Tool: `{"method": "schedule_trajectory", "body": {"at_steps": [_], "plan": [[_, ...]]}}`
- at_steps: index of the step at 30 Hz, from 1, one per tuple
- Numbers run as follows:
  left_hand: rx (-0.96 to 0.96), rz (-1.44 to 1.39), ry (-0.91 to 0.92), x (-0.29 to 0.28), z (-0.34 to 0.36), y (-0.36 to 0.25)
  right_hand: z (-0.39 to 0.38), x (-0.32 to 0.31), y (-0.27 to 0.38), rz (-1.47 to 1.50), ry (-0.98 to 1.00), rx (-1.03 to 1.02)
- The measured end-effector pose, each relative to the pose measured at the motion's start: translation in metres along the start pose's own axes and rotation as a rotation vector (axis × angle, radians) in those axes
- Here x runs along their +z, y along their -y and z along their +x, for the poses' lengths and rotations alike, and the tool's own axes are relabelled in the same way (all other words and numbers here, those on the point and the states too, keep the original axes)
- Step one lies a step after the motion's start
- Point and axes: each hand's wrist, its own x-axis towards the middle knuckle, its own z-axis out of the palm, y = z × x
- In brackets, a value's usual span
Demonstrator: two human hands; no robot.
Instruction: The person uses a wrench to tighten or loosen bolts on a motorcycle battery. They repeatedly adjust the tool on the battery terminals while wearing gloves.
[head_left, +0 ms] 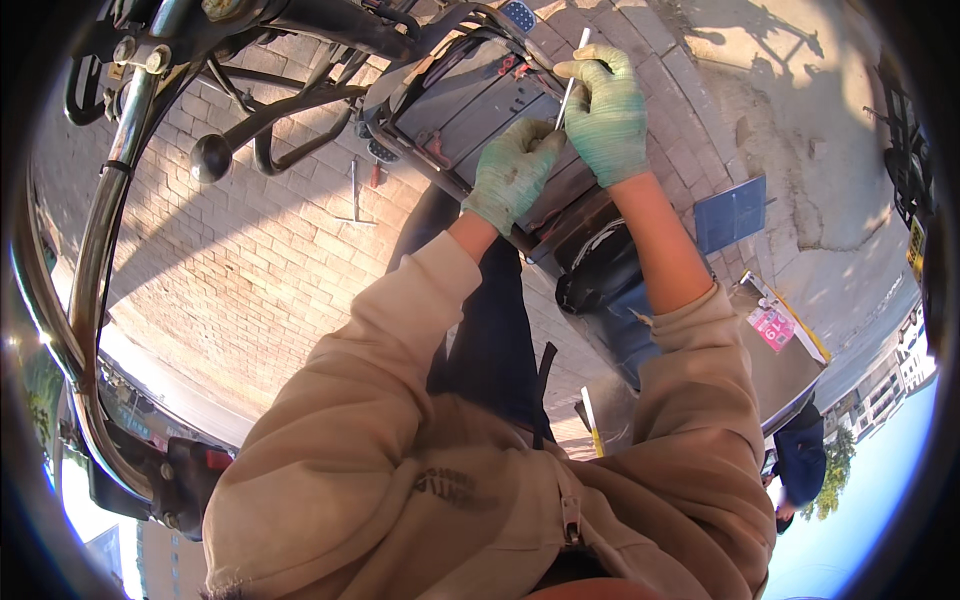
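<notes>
My left hand [516, 172] and my right hand [608, 118], both in stained pale-green gloves, grip a thin white rod [582, 44] held steeply tilted. My right hand's fingers curl round its upper part; my left fingers pinch at its lower end. Below them is an open compartment on the vehicle holding grey battery-like blocks [455, 95], with red and black wiring [508, 67] on top. The lower tip of the rod is hidden by my left fingers.
Chrome handlebar tubing [130, 120] and black frame bars fill the left. A T-handled tool [355, 190] lies on the brick pavement. A black seat [590, 280] and blue panel [730, 215] are at right. Another person [800, 465] in dark clothing is at lower right.
</notes>
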Motion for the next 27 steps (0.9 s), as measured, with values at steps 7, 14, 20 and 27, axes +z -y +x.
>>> {"method": "schedule_trajectory", "body": {"at_steps": [7,14,20,27], "plan": [[0.028,-0.212,0.049,0.002,0.002,0.005,-0.011,-0.015,0.016,-0.2,0.39,0.379],[-0.201,-0.463,0.133,-0.006,0.002,0.05,0.004,-0.011,0.026,-0.485,0.537,-0.041],[-0.262,-0.298,0.179,-0.013,-0.017,0.099,0.017,-0.008,0.032,-0.548,0.598,0.079],[-0.347,-0.381,0.238,-0.013,-0.021,0.142,0.018,-0.006,0.031,-0.365,0.535,-0.118]]}}
